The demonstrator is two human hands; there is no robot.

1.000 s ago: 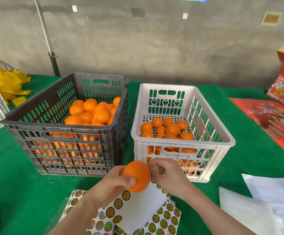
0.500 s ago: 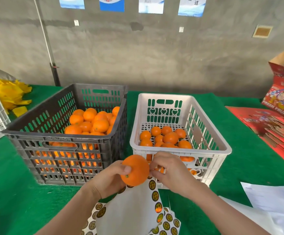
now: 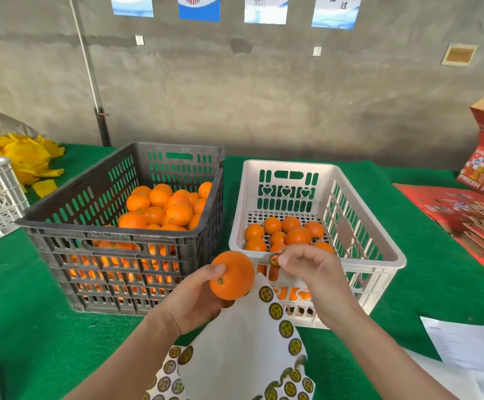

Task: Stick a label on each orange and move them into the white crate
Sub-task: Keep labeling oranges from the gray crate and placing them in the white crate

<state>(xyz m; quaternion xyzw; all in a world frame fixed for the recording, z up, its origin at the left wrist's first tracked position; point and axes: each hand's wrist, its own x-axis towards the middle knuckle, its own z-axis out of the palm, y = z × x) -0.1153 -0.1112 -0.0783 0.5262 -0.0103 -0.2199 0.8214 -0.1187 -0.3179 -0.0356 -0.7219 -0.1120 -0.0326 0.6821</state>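
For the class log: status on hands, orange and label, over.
Left hand grips orange. Right hand pinches label beside it, not yet stuck. Nothing blocks white crate.

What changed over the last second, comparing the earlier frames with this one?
The right hand has drawn away from the orange to the right and now pinches a round label, clear of the fruit. The corner of the label sheet has risen toward the orange. The left hand still grips the orange; the white crate and the dark crate are unmoved.
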